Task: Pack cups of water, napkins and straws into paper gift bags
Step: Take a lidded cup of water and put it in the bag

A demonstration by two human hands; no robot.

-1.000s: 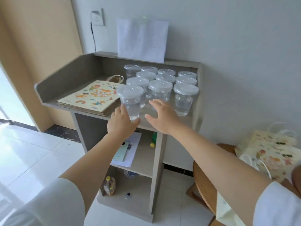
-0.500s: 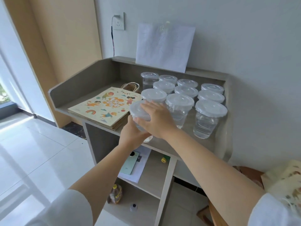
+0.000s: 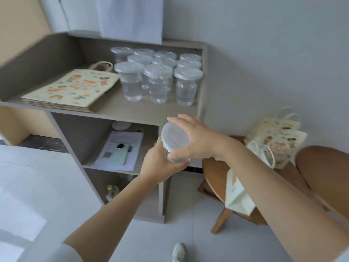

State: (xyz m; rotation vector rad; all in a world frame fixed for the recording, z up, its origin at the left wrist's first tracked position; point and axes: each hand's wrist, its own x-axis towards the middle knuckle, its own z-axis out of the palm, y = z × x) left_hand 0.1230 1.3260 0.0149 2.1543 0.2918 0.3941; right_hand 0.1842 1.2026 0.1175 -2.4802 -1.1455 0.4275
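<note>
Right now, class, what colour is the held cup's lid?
The lid is white, seen in head view.

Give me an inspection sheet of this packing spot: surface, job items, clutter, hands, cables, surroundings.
Surface: grey shelf unit top, carrying cups and bags.
Job's things: lidded cups of water grouped at the right of the top; stack of flat gift bags at the left; one cup held off the shelf; standing gift bags on the round wooden table. No napkins or straws seen.
Clutter: phone on papers, middle shelf; bottle below.
Hands: left hand grips the cup's body; right hand grips its lid rim.
Cables: thin cable on the wall, top left, blurred.
Surroundings: white wall, tiled floor.
</note>
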